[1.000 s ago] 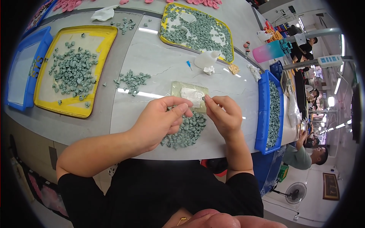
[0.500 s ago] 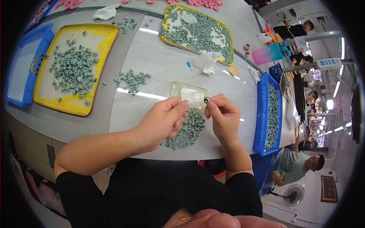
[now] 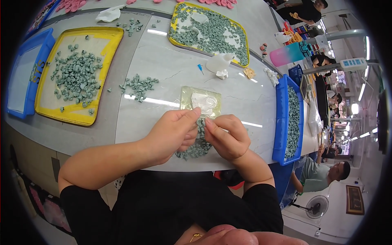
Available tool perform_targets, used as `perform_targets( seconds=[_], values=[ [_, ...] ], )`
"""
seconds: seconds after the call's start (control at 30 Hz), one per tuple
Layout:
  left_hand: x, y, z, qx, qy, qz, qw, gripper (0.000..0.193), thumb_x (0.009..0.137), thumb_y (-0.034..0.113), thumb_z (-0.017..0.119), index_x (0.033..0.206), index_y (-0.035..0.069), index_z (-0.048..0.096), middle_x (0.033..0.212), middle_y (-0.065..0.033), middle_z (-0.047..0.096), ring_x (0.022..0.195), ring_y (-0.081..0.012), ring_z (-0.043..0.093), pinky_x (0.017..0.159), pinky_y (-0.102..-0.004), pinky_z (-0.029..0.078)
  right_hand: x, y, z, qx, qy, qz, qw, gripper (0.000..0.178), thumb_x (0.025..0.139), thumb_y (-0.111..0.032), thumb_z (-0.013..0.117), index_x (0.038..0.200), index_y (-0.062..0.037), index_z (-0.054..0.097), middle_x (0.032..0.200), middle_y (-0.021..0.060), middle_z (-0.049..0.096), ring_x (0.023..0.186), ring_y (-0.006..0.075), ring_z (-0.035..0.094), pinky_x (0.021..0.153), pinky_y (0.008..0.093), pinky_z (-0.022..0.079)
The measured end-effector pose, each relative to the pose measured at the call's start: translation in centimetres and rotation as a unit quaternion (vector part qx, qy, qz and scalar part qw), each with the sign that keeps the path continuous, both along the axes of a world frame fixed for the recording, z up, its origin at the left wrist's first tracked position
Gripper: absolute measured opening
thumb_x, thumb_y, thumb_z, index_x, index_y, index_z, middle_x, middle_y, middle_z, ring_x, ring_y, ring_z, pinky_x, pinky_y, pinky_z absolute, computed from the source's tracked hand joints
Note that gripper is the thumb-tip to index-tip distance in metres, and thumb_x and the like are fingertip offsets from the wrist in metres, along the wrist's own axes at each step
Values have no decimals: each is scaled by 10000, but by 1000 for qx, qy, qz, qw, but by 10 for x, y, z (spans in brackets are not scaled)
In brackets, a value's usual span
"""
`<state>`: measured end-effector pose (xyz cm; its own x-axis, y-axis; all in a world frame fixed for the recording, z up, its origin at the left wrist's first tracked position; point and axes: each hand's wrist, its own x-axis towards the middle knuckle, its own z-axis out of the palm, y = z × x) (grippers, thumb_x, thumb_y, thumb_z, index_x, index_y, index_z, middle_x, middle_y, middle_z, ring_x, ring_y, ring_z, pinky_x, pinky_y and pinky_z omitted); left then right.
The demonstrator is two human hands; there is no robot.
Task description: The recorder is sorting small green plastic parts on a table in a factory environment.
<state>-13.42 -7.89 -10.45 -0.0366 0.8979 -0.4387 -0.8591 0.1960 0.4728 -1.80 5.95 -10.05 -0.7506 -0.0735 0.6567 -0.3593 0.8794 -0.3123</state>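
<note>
Together left hand (image 3: pixel 173 132), right hand (image 3: pixel 226 136) pinch green piece (image 3: pixel 201 121).

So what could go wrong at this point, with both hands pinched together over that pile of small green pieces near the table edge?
1. The pile of green pieces lies close to the table's near edge; a nudge from the left hand or right hand could push some off.
2. The fingertips meet over the pile, so a dropped piece would likely vanish among the others.
3. The clear plastic packet lies just beyond the fingers and could be knocked askew.
</note>
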Motion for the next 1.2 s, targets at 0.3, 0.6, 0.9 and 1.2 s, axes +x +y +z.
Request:
perform_targets(
  seconds=[0.3, 0.6, 0.9, 1.2],
  values=[
    [-2, -5, -2, 2, 2, -13, 1000, 354, 956, 358, 437, 689, 140, 353, 577, 53, 324, 495, -42, 262, 423, -199, 203, -2, -4, 1, 64, 1, 20, 998, 325, 607, 104, 714, 917, 52, 632, 838, 98, 574, 668, 216, 572, 546, 285, 469],
    [13, -13, -6, 35, 110, 92, 989, 317, 964, 329, 436, 762, 85, 450, 599, 54, 360, 518, -35, 293, 459, -190, 260, -10, -8, -9, 80, 62, 66, 993, 262, 592, 51, 708, 836, 103, 631, 809, 138, 579, 632, 233, 567, 501, 293, 457],
    [10, -16, -2, 48, 302, 109, 946, 313, 968, 277, 445, 744, 58, 457, 607, 47, 380, 539, -34, 316, 481, -199, 288, -11, -7, 4, 10, 35, 77, 996, 287, 634, 44, 715, 908, 71, 635, 826, 120, 589, 671, 235, 577, 535, 310, 475],
    [9, -12, -5, 25, 332, 117, 936, 345, 960, 270, 467, 693, 51, 459, 595, 45, 384, 548, -38, 325, 497, -207, 307, 18, 40, 34, -42, -264, -132, 954, 288, 677, 20, 713, 957, 4, 646, 881, 119, 620, 674, 199, 611, 589, 277, 492]
  ],
)
